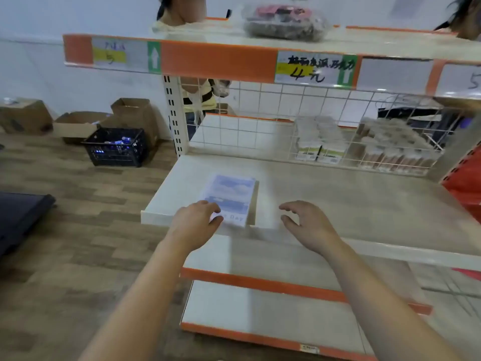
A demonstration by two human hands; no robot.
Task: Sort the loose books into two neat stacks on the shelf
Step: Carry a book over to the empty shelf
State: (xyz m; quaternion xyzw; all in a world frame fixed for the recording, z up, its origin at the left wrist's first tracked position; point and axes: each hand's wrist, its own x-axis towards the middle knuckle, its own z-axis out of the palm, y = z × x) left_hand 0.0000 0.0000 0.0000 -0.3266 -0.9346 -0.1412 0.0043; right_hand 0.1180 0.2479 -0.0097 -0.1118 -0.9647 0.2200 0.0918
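A stack of thin books with a pale blue cloud cover [230, 196] lies flat near the front left of the white shelf [351, 204]. My left hand [196, 220] rests on the stack's near left corner, fingers curled over the cover's edge. My right hand [304, 220] hovers over the shelf's front edge just right of the stack, fingers apart and holding nothing, a gap between it and the books. The picture is blurred, so the number of books in the stack is unclear.
A wire grid [312, 121] backs the shelf, with boxed goods [364, 147] behind it. Overhead is a shelf with orange price strips [218, 61] and a bagged item [283, 22]. Left on the wood floor stand cardboard boxes [78, 123] and a black crate [117, 147]. A person [197, 97] stands behind.
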